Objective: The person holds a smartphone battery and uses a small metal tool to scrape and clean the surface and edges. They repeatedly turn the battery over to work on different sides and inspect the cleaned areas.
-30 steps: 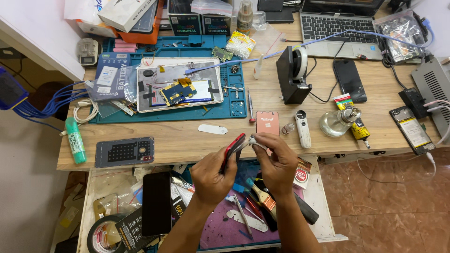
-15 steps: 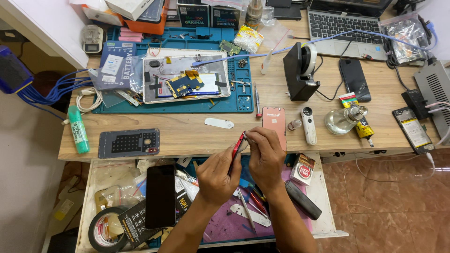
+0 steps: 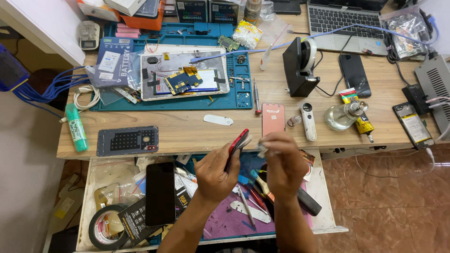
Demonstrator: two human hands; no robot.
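Observation:
My left hand (image 3: 213, 175) holds a red-edged phone (image 3: 236, 146) on its edge, just above the open drawer (image 3: 112, 173) in front of the wooden desk (image 3: 197, 126). My right hand (image 3: 283, 161) is closed on a small whitish wad (image 3: 260, 149), a cloth or tissue, right beside the phone's upper end. The hand is blurred. Both hands are close together over the drawer's purple mat (image 3: 225, 225).
A pink phone back (image 3: 273, 118), a white plastic pick (image 3: 218, 120) and a white loupe (image 3: 307, 119) lie on the desk just beyond the hands. A teal work mat (image 3: 241, 100) bears an opened tablet (image 3: 183, 77). A black phone (image 3: 160, 193), tape roll (image 3: 105, 227) and tools fill the drawer.
The view has shifted a little. My hands stay together over the drawer, and the right hand has moved slightly at the phone's top end.

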